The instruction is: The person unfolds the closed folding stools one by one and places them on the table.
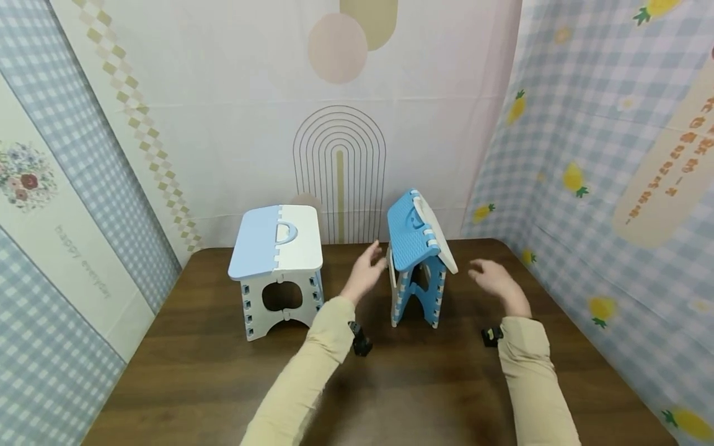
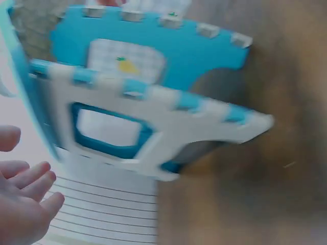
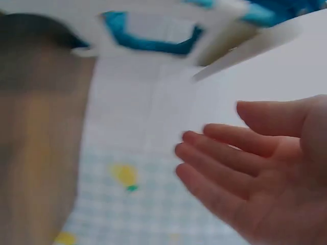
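Note:
A partly folded blue and white step stool (image 1: 411, 235) stands on the table, its two top halves tilted up into a ridge with a blue carry handle. In the left wrist view the legs of this stool (image 2: 168, 109) spread apart at an angle. My left hand (image 1: 366, 271) is just left of it, fingers extended and apart from it. On its other side my right hand (image 1: 495, 280) hovers, holding nothing. The right wrist view shows that hand (image 3: 260, 163) with its palm turned toward the stool and fingers relaxed.
A second folding stool (image 1: 281, 272), light blue and white, stands fully opened to the left. The brown wooden table (image 1: 424, 384) ends at a patterned cloth backdrop (image 1: 245, 124). A checked cloth with lemons (image 1: 580, 155) hangs along the right side.

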Demonstrator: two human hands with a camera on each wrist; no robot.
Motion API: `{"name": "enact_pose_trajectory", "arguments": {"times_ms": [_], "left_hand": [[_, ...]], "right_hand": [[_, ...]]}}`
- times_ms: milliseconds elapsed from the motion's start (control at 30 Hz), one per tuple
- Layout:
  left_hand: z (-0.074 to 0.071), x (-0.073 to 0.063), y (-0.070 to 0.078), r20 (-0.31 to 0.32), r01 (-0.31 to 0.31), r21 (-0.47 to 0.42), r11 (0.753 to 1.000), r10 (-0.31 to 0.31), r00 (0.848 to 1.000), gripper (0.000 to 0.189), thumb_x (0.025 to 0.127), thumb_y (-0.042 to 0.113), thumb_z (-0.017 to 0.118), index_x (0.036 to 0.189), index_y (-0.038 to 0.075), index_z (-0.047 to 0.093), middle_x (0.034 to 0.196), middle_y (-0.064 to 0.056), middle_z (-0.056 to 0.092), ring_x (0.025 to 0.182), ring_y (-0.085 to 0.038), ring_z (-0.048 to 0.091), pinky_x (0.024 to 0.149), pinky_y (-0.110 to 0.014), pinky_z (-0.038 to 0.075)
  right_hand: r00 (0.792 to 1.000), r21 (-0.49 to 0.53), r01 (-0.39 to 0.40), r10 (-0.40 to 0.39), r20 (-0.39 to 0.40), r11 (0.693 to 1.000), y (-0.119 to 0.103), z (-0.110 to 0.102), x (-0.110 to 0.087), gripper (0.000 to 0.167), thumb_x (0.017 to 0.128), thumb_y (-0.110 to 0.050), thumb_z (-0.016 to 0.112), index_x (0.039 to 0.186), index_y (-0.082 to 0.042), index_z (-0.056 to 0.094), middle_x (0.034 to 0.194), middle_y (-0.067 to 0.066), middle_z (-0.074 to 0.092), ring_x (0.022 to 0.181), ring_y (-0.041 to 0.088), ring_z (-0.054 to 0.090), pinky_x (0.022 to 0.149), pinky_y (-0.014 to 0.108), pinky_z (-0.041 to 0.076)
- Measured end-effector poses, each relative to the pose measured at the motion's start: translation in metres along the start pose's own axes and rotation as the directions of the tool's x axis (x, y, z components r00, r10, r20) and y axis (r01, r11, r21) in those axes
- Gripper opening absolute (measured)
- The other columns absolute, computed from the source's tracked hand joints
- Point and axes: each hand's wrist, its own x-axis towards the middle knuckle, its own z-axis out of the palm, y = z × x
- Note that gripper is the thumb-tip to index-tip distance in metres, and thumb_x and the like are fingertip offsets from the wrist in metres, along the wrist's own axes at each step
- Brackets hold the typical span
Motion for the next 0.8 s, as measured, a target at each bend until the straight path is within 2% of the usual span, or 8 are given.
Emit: {"name": "enact_pose_trajectory", "arguments": {"times_ms": [100, 167, 267, 400, 533, 600, 800], "left_hand": [[-0.01, 0.012, 0.028, -0.051, -0.037, 0.099, 0.994, 0.043, 0.998, 0.054, 0.104, 0.028, 0.042, 0.154, 0.014, 0.028, 0.155, -0.011, 0.038, 0.144, -0.028, 0.035, 0.119, -0.045, 0.029], [-0.011, 0.02, 0.046, -0.048, -0.077, 0.162, 0.984, 0.086, 0.995, 0.053, 0.105, 0.032, 0.038, 0.154, 0.014, 0.029, 0.156, -0.009, 0.036, 0.145, -0.027, 0.033, 0.12, -0.043, 0.028], [-0.006, 0.028, 0.072, -0.003, -0.143, 0.218, 0.965, 0.148, 0.989, 0.053, 0.106, 0.033, 0.033, 0.154, 0.012, 0.029, 0.159, -0.009, 0.031, 0.148, -0.026, 0.028, 0.122, -0.041, 0.024], [0.006, 0.033, 0.093, 0.062, -0.2, 0.326, 0.924, 0.191, 0.98, 0.051, 0.107, 0.03, 0.028, 0.154, 0.01, 0.026, 0.161, -0.008, 0.028, 0.15, -0.024, 0.024, 0.123, -0.038, 0.022], [0.017, 0.036, 0.1, 0.099, -0.246, 0.472, 0.847, 0.226, 0.969, 0.051, 0.107, 0.028, 0.026, 0.155, 0.009, 0.022, 0.162, -0.007, 0.023, 0.151, -0.022, 0.02, 0.124, -0.036, 0.018], [0.021, 0.037, 0.099, 0.095, -0.254, 0.525, 0.812, 0.241, 0.966, 0.052, 0.107, 0.027, 0.026, 0.155, 0.007, 0.021, 0.162, -0.009, 0.022, 0.152, -0.023, 0.018, 0.125, -0.038, 0.017], [0.03, 0.037, 0.089, 0.057, -0.266, 0.577, 0.772, 0.287, 0.956, 0.053, 0.107, 0.024, 0.028, 0.156, 0.008, 0.015, 0.163, -0.01, 0.018, 0.151, -0.026, 0.018, 0.124, -0.041, 0.02]], "right_hand": [[0.996, 0.006, 0.003, -0.003, -0.09, 1.0, -0.025, -0.017, 0.011, 0.05, 0.104, -0.018, 0.035, 0.146, 0.009, 0.032, 0.146, 0.035, 0.036, 0.131, 0.052, 0.038, 0.105, 0.061, 0.038], [0.989, 0.046, 0.039, -0.032, -0.145, 0.998, -0.045, -0.025, 0.02, 0.05, 0.104, -0.018, 0.032, 0.149, 0.005, 0.03, 0.149, 0.032, 0.035, 0.134, 0.049, 0.038, 0.106, 0.06, 0.038], [0.974, 0.106, 0.088, -0.063, -0.217, 0.99, -0.073, -0.03, 0.034, 0.05, 0.104, -0.018, 0.031, 0.151, 0.001, 0.029, 0.151, 0.028, 0.035, 0.136, 0.046, 0.038, 0.109, 0.059, 0.036], [0.967, 0.087, 0.092, -0.068, -0.246, 0.992, -0.097, -0.028, 0.047, 0.052, 0.105, -0.021, 0.033, 0.151, 0.002, 0.027, 0.153, 0.028, 0.032, 0.14, 0.044, 0.034, 0.114, 0.057, 0.031], [0.975, 0.043, 0.079, -0.068, -0.214, 0.996, -0.106, -0.022, 0.052, 0.055, 0.105, -0.023, 0.033, 0.152, 0.004, 0.021, 0.157, 0.027, 0.023, 0.145, 0.043, 0.024, 0.119, 0.055, 0.023], [0.979, 0.035, 0.081, -0.073, -0.19, 0.996, -0.108, -0.02, 0.054, 0.056, 0.105, -0.023, 0.031, 0.153, 0.004, 0.019, 0.159, 0.027, 0.019, 0.147, 0.043, 0.019, 0.12, 0.055, 0.02], [0.989, 0.087, 0.074, -0.062, -0.134, 0.994, -0.105, -0.013, 0.055, 0.053, 0.107, -0.024, 0.024, 0.154, 0.0, 0.018, 0.161, 0.022, 0.017, 0.149, 0.041, 0.015, 0.122, 0.053, 0.016]]}}
